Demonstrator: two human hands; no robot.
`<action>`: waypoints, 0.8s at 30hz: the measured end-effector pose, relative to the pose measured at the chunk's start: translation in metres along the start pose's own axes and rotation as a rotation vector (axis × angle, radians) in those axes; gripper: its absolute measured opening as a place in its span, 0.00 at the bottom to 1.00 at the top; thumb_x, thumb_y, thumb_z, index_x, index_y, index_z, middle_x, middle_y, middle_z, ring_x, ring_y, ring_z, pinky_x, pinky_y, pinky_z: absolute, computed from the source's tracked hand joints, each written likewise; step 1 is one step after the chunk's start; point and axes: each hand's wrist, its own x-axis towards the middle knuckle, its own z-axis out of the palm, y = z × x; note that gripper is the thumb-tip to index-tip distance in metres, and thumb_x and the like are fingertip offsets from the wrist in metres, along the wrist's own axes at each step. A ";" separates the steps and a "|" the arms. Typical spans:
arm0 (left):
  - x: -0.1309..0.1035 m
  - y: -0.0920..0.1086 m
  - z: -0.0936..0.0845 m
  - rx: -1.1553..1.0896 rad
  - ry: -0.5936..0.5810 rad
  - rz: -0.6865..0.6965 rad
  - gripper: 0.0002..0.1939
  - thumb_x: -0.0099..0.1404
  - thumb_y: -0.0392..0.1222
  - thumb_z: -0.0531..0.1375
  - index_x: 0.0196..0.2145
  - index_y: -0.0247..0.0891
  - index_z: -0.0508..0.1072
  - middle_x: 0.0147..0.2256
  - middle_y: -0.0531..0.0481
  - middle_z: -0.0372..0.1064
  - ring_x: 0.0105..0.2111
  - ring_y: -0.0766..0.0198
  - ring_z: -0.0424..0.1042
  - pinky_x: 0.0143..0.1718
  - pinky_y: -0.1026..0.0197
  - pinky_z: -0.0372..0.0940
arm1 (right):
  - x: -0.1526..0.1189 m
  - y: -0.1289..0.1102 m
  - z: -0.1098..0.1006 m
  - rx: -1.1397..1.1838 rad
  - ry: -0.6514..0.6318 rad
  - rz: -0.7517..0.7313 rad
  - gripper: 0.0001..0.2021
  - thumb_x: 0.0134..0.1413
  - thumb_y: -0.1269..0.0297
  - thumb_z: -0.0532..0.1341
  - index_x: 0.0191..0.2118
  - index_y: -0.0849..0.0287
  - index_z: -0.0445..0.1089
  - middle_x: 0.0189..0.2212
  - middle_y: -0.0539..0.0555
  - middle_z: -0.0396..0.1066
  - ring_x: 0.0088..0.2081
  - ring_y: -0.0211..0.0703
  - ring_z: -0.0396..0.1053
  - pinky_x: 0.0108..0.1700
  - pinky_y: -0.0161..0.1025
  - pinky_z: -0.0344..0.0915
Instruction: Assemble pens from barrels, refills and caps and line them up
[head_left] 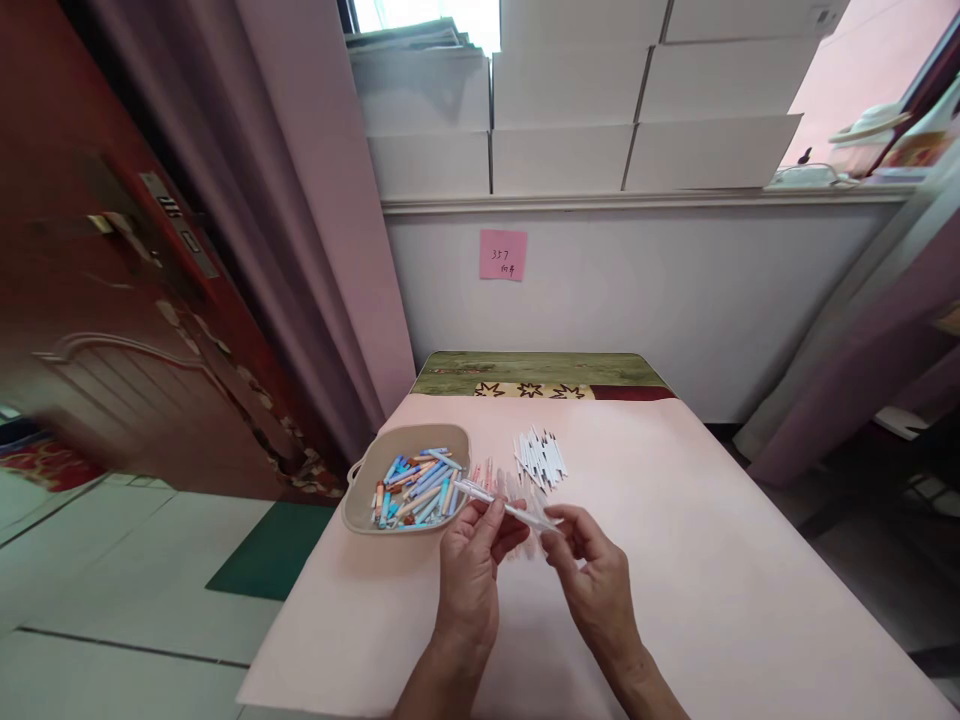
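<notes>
In mid-air, a pale pen (475, 491) is pinched midway between the thumb and fingers of the left hand (471, 562), while its near end is nipped by the right hand (600, 572), fingers bent; both hands are angled inward over the pink tabletop (712, 560), near a tan basin (384, 452).

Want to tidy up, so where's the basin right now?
In the head view, the basin sits near the left edge of the table, beyond the left hand, holding pen-like pieces.
</notes>
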 end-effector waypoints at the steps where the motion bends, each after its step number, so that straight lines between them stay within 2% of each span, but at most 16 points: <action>1: 0.000 0.000 0.000 -0.005 -0.002 0.001 0.15 0.54 0.45 0.67 0.34 0.32 0.73 0.34 0.44 0.77 0.31 0.63 0.75 0.38 0.60 0.69 | 0.000 -0.001 0.000 -0.004 0.027 -0.020 0.13 0.55 0.55 0.62 0.41 0.58 0.68 0.27 0.50 0.71 0.28 0.38 0.69 0.31 0.32 0.66; 3: 0.000 -0.001 0.000 -0.012 -0.002 0.002 0.15 0.53 0.45 0.68 0.34 0.32 0.73 0.33 0.44 0.77 0.31 0.63 0.75 0.37 0.60 0.69 | 0.000 -0.002 0.000 -0.024 0.059 -0.051 0.14 0.53 0.56 0.63 0.41 0.58 0.67 0.30 0.51 0.72 0.30 0.39 0.69 0.32 0.32 0.67; 5: -0.001 -0.001 0.000 -0.004 -0.001 -0.002 0.15 0.53 0.45 0.68 0.34 0.32 0.73 0.33 0.44 0.77 0.31 0.63 0.75 0.36 0.60 0.69 | 0.000 -0.002 0.000 -0.049 0.030 -0.042 0.11 0.57 0.54 0.60 0.33 0.58 0.67 0.26 0.51 0.70 0.28 0.38 0.67 0.29 0.31 0.65; 7: -0.002 -0.001 0.000 0.007 -0.003 -0.007 0.16 0.53 0.45 0.68 0.35 0.31 0.74 0.34 0.43 0.77 0.31 0.63 0.75 0.36 0.61 0.69 | -0.001 -0.002 0.000 -0.053 -0.029 0.003 0.16 0.61 0.53 0.55 0.27 0.58 0.66 0.21 0.49 0.68 0.24 0.37 0.66 0.27 0.31 0.63; 9: -0.004 -0.001 -0.001 0.006 -0.012 -0.011 0.16 0.53 0.45 0.68 0.35 0.31 0.73 0.34 0.42 0.77 0.31 0.63 0.75 0.35 0.61 0.69 | -0.003 -0.003 0.000 -0.034 -0.057 0.022 0.15 0.60 0.52 0.55 0.30 0.58 0.68 0.21 0.49 0.68 0.24 0.37 0.67 0.28 0.32 0.64; 12: -0.007 0.002 -0.002 -0.013 -0.026 0.004 0.15 0.53 0.45 0.68 0.34 0.32 0.73 0.33 0.43 0.77 0.30 0.63 0.75 0.36 0.61 0.69 | -0.005 -0.007 0.001 -0.022 0.000 -0.045 0.14 0.54 0.53 0.62 0.40 0.58 0.67 0.28 0.50 0.72 0.28 0.38 0.69 0.32 0.32 0.66; 15: -0.011 0.006 -0.003 -0.014 -0.031 0.023 0.16 0.53 0.45 0.68 0.35 0.32 0.73 0.33 0.43 0.77 0.31 0.63 0.75 0.36 0.61 0.70 | -0.009 -0.013 0.002 -0.064 0.003 -0.075 0.12 0.57 0.54 0.59 0.33 0.58 0.67 0.24 0.50 0.70 0.26 0.37 0.67 0.29 0.31 0.64; 17: -0.016 0.009 -0.004 -0.006 -0.038 0.025 0.16 0.53 0.45 0.68 0.35 0.31 0.73 0.34 0.43 0.77 0.31 0.63 0.75 0.36 0.61 0.70 | -0.012 -0.016 0.003 -0.082 -0.037 -0.051 0.16 0.61 0.54 0.55 0.28 0.58 0.67 0.20 0.48 0.68 0.23 0.36 0.65 0.27 0.31 0.62; 19: -0.022 0.012 -0.006 -0.009 -0.053 0.033 0.15 0.54 0.45 0.68 0.35 0.31 0.73 0.34 0.43 0.77 0.31 0.63 0.75 0.36 0.61 0.70 | -0.017 -0.019 0.004 -0.079 -0.046 -0.050 0.14 0.60 0.53 0.55 0.31 0.58 0.69 0.20 0.48 0.69 0.23 0.36 0.66 0.28 0.31 0.63; 22: -0.031 0.016 -0.010 -0.029 -0.082 0.063 0.14 0.55 0.44 0.67 0.35 0.32 0.73 0.33 0.44 0.76 0.31 0.64 0.75 0.36 0.62 0.70 | -0.024 -0.025 0.007 -0.086 0.021 -0.102 0.13 0.54 0.53 0.62 0.39 0.57 0.67 0.27 0.50 0.72 0.26 0.37 0.68 0.28 0.30 0.64; 24: -0.037 0.019 -0.013 -0.028 -0.089 0.078 0.13 0.56 0.44 0.66 0.35 0.32 0.73 0.33 0.45 0.76 0.31 0.64 0.75 0.36 0.62 0.70 | -0.028 -0.031 0.009 -0.112 0.029 -0.119 0.12 0.54 0.53 0.61 0.36 0.57 0.67 0.26 0.50 0.71 0.25 0.37 0.67 0.25 0.30 0.61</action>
